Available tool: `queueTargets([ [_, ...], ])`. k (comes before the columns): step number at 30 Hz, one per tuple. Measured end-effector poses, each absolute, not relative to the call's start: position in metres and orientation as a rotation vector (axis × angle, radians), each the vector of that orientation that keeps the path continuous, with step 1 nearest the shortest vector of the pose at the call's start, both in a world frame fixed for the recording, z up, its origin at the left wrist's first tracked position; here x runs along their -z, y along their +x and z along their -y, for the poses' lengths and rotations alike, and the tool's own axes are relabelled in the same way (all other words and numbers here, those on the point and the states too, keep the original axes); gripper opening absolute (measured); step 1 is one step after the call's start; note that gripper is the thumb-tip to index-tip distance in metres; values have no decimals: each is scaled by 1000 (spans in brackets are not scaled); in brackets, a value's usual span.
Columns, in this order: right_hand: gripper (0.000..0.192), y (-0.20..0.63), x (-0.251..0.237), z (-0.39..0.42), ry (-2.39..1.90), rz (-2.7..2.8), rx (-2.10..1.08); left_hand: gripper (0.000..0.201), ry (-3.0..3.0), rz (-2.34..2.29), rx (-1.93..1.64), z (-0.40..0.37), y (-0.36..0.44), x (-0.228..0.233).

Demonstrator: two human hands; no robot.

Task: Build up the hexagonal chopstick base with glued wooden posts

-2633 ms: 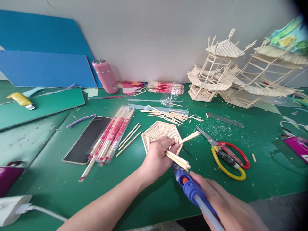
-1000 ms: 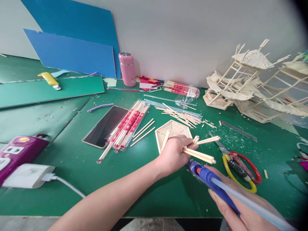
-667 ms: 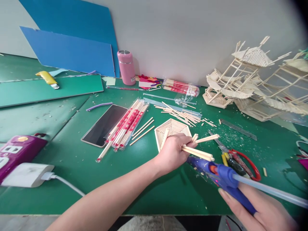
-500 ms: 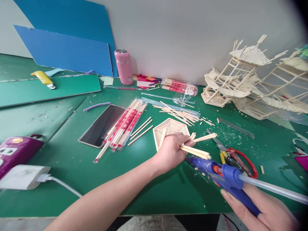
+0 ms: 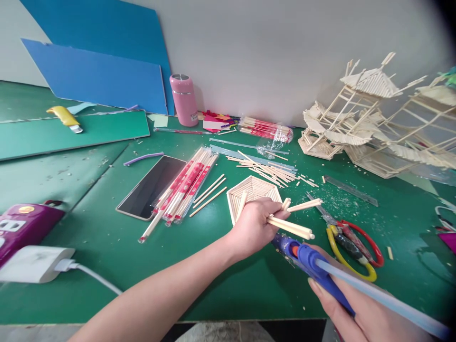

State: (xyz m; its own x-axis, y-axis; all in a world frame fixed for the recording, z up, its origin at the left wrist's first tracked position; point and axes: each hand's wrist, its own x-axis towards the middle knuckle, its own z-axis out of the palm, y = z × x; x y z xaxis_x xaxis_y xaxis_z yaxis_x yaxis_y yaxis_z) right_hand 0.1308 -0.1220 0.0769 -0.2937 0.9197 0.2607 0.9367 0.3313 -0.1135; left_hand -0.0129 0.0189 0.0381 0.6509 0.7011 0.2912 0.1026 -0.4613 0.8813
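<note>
My left hand (image 5: 254,227) grips a small bunch of short wooden sticks (image 5: 295,217) just above the green table, their ends fanning out to the right. Under and behind the fingers lies a flat hexagonal panel of glued sticks (image 5: 254,190). My right hand (image 5: 359,311) at the lower right holds a blue hot glue gun (image 5: 309,266) with a clear glue stick (image 5: 384,301) out of its back. The gun's nozzle points up-left, close beneath the sticks in my left hand.
Red and yellow scissors (image 5: 351,237) lie right of the hands. Wrapped chopsticks (image 5: 185,187), a dark phone (image 5: 151,186) and loose sticks (image 5: 265,168) lie behind. Stick-built models (image 5: 359,118) stand at back right, a pink bottle (image 5: 183,100) at the wall, a purple power strip (image 5: 24,225) at left.
The glue gun swung out to the right, then came back in under the sticks. My left hand has kept its hold on the sticks in about the same spot.
</note>
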Motion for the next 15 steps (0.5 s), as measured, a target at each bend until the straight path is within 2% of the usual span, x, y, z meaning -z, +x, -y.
queueTargets([
  [9, 60, 129, -78, 121, -1623, 2309, 121, 28, 1946, -619, -814, -18, -14, -38],
  [15, 43, 129, -81, 118, -1601, 2330, 166, 28, 1947, -617, -819, -18, -13, -38],
])
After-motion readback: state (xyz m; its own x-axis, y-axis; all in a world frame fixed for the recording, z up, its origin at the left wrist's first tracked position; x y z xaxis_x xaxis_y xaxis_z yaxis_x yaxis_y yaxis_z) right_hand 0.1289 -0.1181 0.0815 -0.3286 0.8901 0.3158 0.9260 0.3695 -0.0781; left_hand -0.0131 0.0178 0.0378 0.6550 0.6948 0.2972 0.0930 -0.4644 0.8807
